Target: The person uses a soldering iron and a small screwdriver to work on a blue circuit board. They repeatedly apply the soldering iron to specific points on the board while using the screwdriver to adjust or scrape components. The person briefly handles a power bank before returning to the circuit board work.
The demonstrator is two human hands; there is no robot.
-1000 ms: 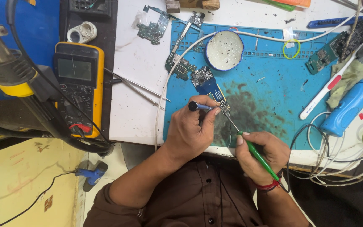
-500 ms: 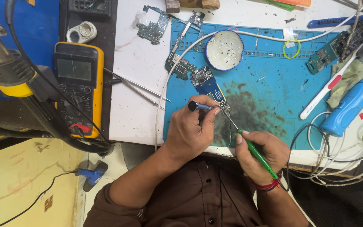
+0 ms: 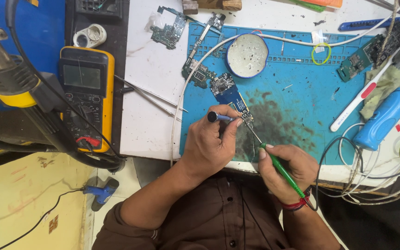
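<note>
Right grip: your right hand [image 3: 287, 172] is closed around a green-handled soldering iron [image 3: 281, 170], held like a pen, its thin metal tip slanting up and left to the board.
Left grip: your left hand [image 3: 209, 146] pinches a slim dark-tipped blue tool [image 3: 219, 117] between thumb and fingers, with its working end hidden behind your fingertips at the same spot.
Work piece: the small blue circuit board [image 3: 233, 96] lies flat on the blue work mat [image 3: 302, 102], just above your left fingers; both tools meet at its lower end.
Progress: the tip looks to be at or touching the joint, so by my reading the soldering is mid-way; the joint itself is too small to judge as finished. The board lies bare, with nothing fitted back around it.
Close by: a round white-filled tin [image 3: 246, 55] sits above the board, and a dark stained patch spreads over the mat to its right.
Further out: more green circuit boards [image 3: 170, 31] lie at the top, tweezers [image 3: 151, 96] on the white surface, and a yellow multimeter [image 3: 86, 95] at left.
Right side: a blue bottle [image 3: 385, 118] and a white toothbrush [image 3: 362, 99] rest well apart from your hands.
</note>
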